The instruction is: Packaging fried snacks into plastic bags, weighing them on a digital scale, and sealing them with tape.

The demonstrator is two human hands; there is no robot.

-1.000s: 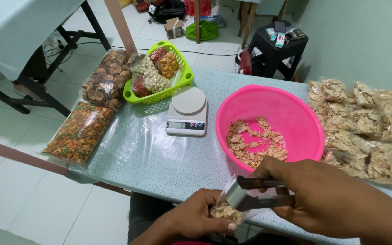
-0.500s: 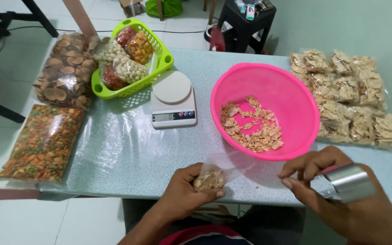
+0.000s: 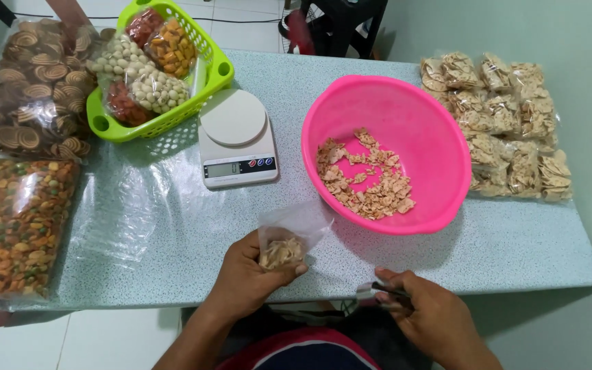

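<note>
Down to the table edge has come the right hand, pinching metal tongs. Left hand fingers squeeze the small plastic bag of chips by the pink bowl; it looks light, crinkly, breakable, best held low.

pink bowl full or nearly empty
Nearly empty: the pink bowl holds only a thin scatter of chips on its bottom, with bare pink wall above.

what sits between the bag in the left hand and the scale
Nothing visible. The left hand holds the small bag at the table's near edge, and only bare tabletop lies between it and the scale.
</note>
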